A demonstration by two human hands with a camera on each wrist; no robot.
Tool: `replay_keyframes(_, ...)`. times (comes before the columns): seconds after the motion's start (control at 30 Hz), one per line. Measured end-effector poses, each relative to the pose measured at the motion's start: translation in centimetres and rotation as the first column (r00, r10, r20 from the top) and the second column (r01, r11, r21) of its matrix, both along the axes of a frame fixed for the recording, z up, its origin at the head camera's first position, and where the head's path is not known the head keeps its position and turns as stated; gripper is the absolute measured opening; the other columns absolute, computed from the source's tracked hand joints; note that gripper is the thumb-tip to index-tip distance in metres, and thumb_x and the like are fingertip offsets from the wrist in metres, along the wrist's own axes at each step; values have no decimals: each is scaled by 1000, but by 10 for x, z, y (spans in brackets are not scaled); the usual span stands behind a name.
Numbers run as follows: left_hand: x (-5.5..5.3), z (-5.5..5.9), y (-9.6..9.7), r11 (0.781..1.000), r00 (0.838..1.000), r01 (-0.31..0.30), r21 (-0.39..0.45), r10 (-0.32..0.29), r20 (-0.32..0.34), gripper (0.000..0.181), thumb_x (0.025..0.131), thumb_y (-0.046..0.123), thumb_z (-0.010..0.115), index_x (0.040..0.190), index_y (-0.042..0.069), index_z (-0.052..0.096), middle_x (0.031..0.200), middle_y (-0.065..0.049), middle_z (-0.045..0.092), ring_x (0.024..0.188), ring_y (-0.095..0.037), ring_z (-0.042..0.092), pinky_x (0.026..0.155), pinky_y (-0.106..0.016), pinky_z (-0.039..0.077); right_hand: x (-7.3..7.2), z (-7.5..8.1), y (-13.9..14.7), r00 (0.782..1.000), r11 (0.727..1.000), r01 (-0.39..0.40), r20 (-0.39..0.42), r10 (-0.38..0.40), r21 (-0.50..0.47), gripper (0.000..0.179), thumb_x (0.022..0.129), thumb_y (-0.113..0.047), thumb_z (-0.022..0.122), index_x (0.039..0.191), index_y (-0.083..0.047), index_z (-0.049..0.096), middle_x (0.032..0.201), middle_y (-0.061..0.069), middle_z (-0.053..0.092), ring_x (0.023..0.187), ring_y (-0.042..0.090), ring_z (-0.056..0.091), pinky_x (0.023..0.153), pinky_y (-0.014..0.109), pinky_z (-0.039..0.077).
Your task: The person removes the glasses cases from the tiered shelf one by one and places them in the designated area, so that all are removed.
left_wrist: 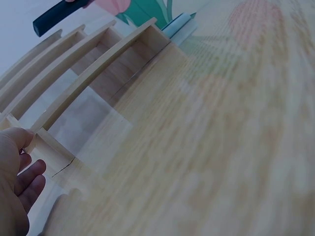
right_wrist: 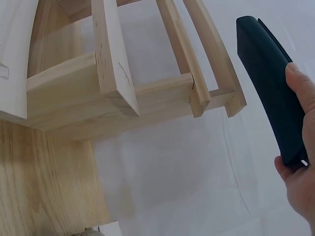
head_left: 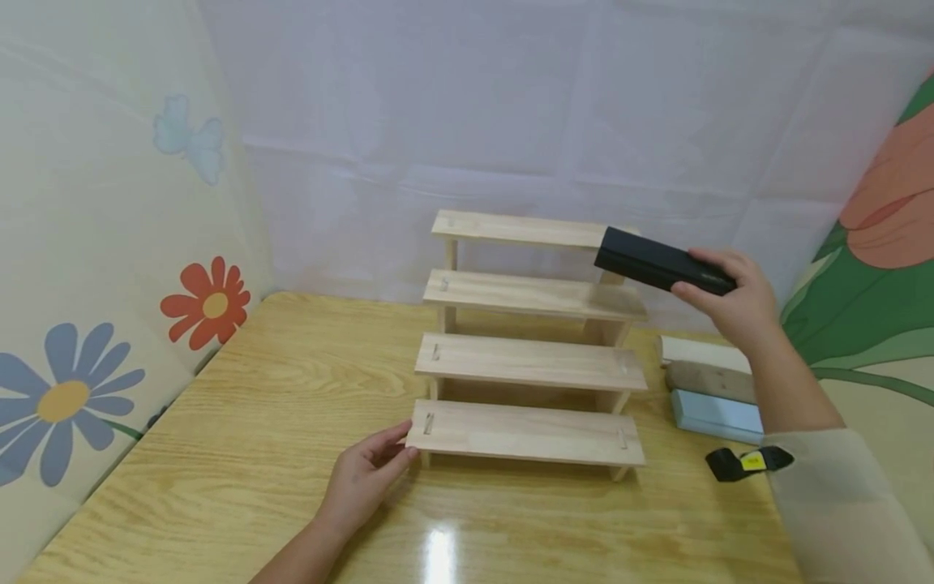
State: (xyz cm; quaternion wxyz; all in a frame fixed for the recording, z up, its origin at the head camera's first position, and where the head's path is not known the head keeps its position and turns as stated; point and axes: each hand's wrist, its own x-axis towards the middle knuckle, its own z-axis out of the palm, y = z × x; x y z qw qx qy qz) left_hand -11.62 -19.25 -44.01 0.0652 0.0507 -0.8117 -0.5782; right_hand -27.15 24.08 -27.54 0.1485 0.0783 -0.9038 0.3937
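A four-tier wooden display rack stands on the table, its steps rising toward the back. My left hand pinches the left end of the lowest step, thumb and index finger at its corner in the left wrist view. Up at the right, my right hand grips a long black glasses case by its right end. The case is held in the air, overlapping the right end of the top tier in the head view. In the right wrist view the case is beside the rack's upper tiers, apart from them.
Right of the rack lie a white case, a brown case and a light blue case, side by side. Near my right sleeve is a black strap-like item with a yellow label. A white cloth hangs behind.
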Motion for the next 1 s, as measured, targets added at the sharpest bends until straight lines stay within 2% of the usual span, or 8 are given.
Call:
replay_keyframes(0.17,-1,-1,-1,1000,1000,-1,-12,1,-2,39,88,13,74,124,4,66,126,-14,67,92,0,65,79,-11,54,6,-3,5,999,1000,29,21,-29,-11,70,89,-45,69,147,-13,45,151,19,35,130,40,34,95,48,37)
replay_keyframes(0.3,-2,-2,-1,1000,1000,-1,-13,1,-6,38,87,13,74,124,4,66,126,-13,67,92,-1,65,78,-12,54,8,-6,8,999,999,50,7,-50,-1,68,89,-44,69,146,-14,47,146,18,38,127,38,36,90,41,37)
replay_keyframes(0.63,-2,-3,-2,1000,1000,5,-3,-5,1,39,88,13,74,125,4,65,128,-13,66,93,0,65,79,-11,54,15,-13,20,998,998,64,15,-64,8,67,90,-42,69,147,-15,46,150,21,36,129,42,36,89,44,38)
replay_keyframes(0.77,-2,-2,-2,1000,1000,9,6,-9,2,39,88,13,73,125,3,65,129,-13,66,94,0,65,79,-11,54,20,-16,25,997,997,72,19,-72,13,67,90,-41,70,147,-15,45,150,19,36,129,41,37,85,34,38)
replay_keyframes(0.83,-1,-2,-2,1000,1000,10,4,-10,-4,39,88,13,73,125,3,65,128,-14,66,94,0,65,79,-12,54,23,-18,28,997,997,76,21,-77,18,67,90,-40,70,147,-15,45,150,19,36,130,42,36,87,37,39)
replay_keyframes(1.0,-1,-3,-2,1000,1000,10,3,-10,-8,38,88,13,73,124,3,66,127,-14,66,94,-3,66,79,-12,54,29,-22,36,995,995,91,30,-92,34,69,91,-41,69,148,-13,43,151,21,34,132,46,33,95,57,36)
